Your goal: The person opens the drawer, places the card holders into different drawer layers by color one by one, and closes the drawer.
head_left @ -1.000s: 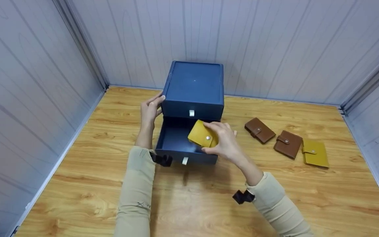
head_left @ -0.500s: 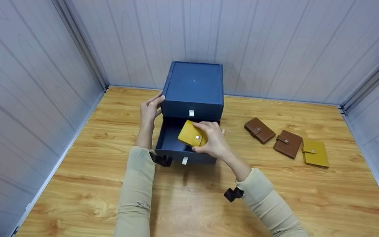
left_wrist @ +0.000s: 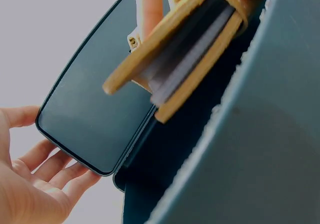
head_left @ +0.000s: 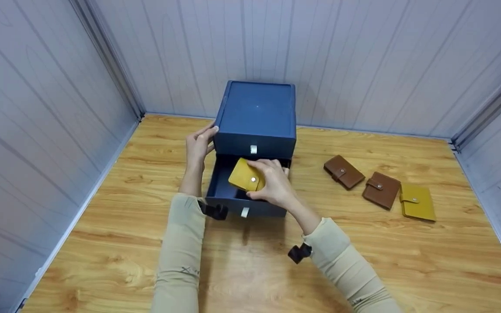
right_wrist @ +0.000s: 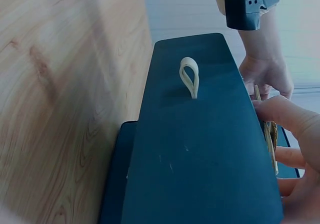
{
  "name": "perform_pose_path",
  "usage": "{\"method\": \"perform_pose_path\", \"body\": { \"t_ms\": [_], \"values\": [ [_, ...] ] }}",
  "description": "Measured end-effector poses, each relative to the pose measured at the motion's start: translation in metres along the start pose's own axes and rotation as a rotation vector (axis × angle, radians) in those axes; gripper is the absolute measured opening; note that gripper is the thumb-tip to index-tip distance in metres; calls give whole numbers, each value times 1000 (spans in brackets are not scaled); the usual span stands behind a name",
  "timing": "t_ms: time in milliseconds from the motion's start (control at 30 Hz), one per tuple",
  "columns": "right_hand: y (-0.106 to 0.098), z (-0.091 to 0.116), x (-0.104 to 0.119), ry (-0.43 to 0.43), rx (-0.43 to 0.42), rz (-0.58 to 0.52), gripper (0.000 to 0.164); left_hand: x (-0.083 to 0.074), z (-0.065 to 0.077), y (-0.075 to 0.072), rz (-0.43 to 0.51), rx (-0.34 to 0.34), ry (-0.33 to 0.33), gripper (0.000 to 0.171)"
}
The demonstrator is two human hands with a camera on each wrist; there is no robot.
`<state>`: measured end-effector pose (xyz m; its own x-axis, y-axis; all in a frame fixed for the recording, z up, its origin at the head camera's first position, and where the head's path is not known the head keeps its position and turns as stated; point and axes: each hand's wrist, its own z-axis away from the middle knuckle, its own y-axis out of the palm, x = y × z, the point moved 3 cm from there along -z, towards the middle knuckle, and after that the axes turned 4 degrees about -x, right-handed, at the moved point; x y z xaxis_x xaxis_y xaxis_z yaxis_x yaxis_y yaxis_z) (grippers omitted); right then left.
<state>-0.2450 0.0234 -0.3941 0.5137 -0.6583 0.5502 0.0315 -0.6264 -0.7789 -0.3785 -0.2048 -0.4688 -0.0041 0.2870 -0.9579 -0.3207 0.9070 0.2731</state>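
Note:
A yellow snap-strap card wallet point(head_left: 242, 175) is pinched between the thumb and fingers of my right hand point(head_left: 272, 181), above the pulled-out lower drawer point(head_left: 268, 208). Seen from the left wrist, the wallet point(left_wrist: 200, 69) is tilted, its page edges showing between the covers. My left hand point(head_left: 197, 148) rests against the left side of the blue drawer unit point(head_left: 257, 108), thumb at its front corner; in the left wrist view the fingers of that hand point(left_wrist: 37, 184) extend along the edge of the upper drawer front point(left_wrist: 95, 98). Part of the drawer's inside is hidden behind my right hand.
Two brown wallets point(head_left: 344, 172) point(head_left: 381, 190) and another yellow wallet point(head_left: 418, 202) lie on the wood-grain table point(head_left: 115, 243) to the right. Pale panel walls point(head_left: 342, 61) enclose the back and sides. The drawers have small white pull loops point(right_wrist: 190, 76).
My right hand has moved left with the yellow wallet, from the drawer's right part toward its middle. My left hand and the drawer unit have stayed in place.

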Motion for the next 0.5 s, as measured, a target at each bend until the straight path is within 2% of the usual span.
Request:
{"method": "perform_pose_path", "body": {
  "t_ms": [33,133,167,233,300,400,467,500],
  "values": [
    [1,0,0,0,-3,-2,72,2,-4,0,-38,-21,-11,36],
    [1,0,-1,0,-13,-4,71,35,-45,-11,-48,-28,-9,40],
    [2,0,-1,0,-16,-6,71,43,-54,-14,-59,-34,-12,41],
    [1,1,-2,-2,-22,-16,69,63,-76,-20,-52,-19,47,44],
    [0,1,-2,-9,-37,-32,66,73,-87,-23,-45,-5,75,46],
    [-2,2,-1,-29,-74,-68,61,71,-86,-22,-32,-5,77,45],
    [-3,3,-1,-46,-100,-92,57,62,-76,-19,-45,-19,47,44],
    [-4,3,0,-55,-109,-102,56,53,-66,-16,-49,-27,10,43]
  ]
}}
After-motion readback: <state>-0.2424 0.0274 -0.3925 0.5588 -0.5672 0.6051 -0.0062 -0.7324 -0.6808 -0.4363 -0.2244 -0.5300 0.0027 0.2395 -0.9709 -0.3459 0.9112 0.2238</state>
